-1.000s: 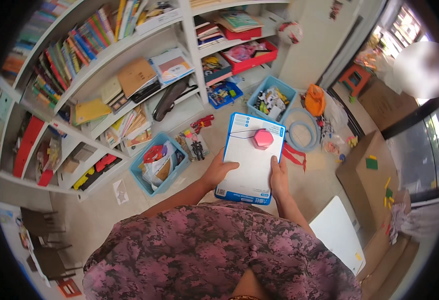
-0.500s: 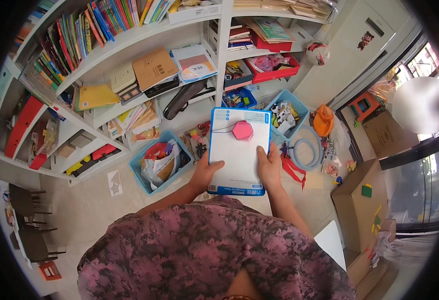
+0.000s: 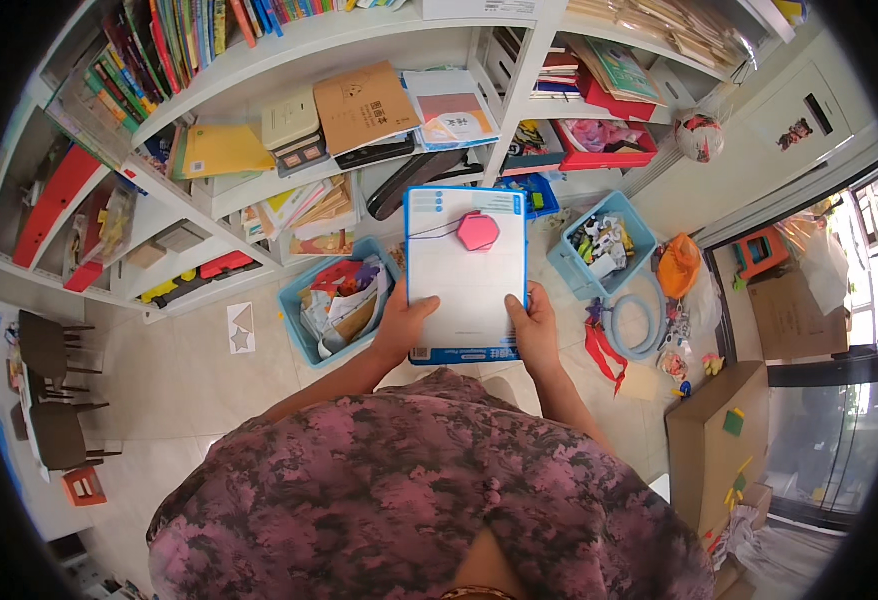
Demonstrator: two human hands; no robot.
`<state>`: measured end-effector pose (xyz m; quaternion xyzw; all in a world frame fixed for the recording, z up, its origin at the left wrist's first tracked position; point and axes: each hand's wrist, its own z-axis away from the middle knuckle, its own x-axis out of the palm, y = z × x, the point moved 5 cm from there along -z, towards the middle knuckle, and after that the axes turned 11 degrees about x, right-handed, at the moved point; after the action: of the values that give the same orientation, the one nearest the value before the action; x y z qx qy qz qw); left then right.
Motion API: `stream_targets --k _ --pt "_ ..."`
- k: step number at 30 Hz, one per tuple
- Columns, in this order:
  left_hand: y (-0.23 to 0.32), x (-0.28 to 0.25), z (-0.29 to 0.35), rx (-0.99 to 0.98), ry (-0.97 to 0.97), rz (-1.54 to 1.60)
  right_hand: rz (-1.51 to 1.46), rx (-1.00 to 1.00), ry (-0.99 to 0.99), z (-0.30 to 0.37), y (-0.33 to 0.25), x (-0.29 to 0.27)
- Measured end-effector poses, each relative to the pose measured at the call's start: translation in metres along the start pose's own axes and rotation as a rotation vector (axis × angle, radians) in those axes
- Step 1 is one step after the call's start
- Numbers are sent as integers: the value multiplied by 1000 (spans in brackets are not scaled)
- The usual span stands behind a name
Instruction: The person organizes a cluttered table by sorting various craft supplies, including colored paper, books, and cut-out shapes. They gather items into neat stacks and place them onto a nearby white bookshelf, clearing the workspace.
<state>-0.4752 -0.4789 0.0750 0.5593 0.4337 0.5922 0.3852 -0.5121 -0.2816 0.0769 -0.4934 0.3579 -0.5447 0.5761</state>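
Note:
In front of my body I hold a flat white board with blue edges [image 3: 467,290], shaped like a large pad or thin pack. A pink hexagonal piece [image 3: 478,232] lies near its top, and a dark thin line runs from it to the left edge. My left hand [image 3: 405,322] grips the left side, thumb on the front. Opposite it, my right hand [image 3: 534,328] clasps the lower right edge, also thumb in front. The fingers of both hands are hidden behind the board.
White shelves [image 3: 359,35] with books and folders stand ahead. On the floor are a blue bin of scraps [image 3: 289,305], a second blue bin [image 3: 647,232], a pale blue ring [image 3: 611,330], a red ribbon [image 3: 607,358] and a cardboard box [image 3: 707,440]. Dark chairs [image 3: 54,355] stand at left.
My view has turned, so shelves and bins sit farther right. The board stays in both hands, a little higher and more left in view. My right hand now lies lower along its edge.

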Motion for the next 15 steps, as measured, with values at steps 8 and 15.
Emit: stream_targets --k 8,15 --pt "0 -34 -11 85 244 -127 22 113 -193 -52 3 29" --pt "14 -36 -49 117 396 42 110 99 -306 -107 -23 41"
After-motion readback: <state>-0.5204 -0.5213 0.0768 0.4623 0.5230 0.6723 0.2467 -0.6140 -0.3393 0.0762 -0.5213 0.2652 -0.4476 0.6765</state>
